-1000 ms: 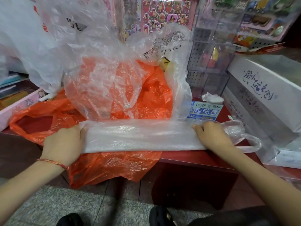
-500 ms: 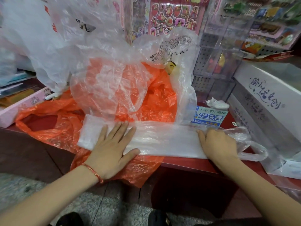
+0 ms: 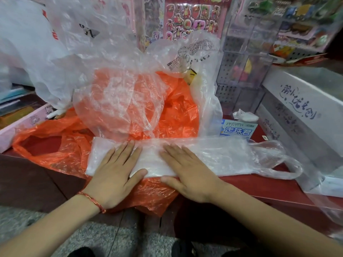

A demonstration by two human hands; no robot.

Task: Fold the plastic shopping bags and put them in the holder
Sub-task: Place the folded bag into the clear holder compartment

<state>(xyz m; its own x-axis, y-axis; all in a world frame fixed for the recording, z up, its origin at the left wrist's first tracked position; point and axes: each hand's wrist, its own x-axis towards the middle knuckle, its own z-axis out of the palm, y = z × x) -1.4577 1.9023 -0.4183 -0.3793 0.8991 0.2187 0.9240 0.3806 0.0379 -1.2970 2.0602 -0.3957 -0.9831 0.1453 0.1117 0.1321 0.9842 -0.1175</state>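
Observation:
A clear plastic bag folded into a long flat strip (image 3: 219, 154) lies along the front edge of the red table (image 3: 269, 188), its handles (image 3: 285, 166) trailing to the right. My left hand (image 3: 115, 173) presses flat on the strip's left part with straight fingers. Beside it, my right hand (image 3: 189, 173) lies flat on the middle of the strip. Under the strip an orange bag (image 3: 61, 151) spreads out and hangs over the table edge. Behind stands a heap of loose clear bags (image 3: 120, 101) over more orange plastic. No holder is recognisable.
A clear acrylic organiser (image 3: 241, 78) stands at the back right. White boxes with blue writing (image 3: 300, 108) fill the right side. A small blue-and-white card box (image 3: 238, 129) and a crumpled white scrap (image 3: 245, 115) lie behind the strip. A pink box (image 3: 24, 125) sits at the left.
My right hand has slid left from the handle end to the strip's middle and flattened out. My left hand has stayed flat on the left part, having moved in from the left end earlier.

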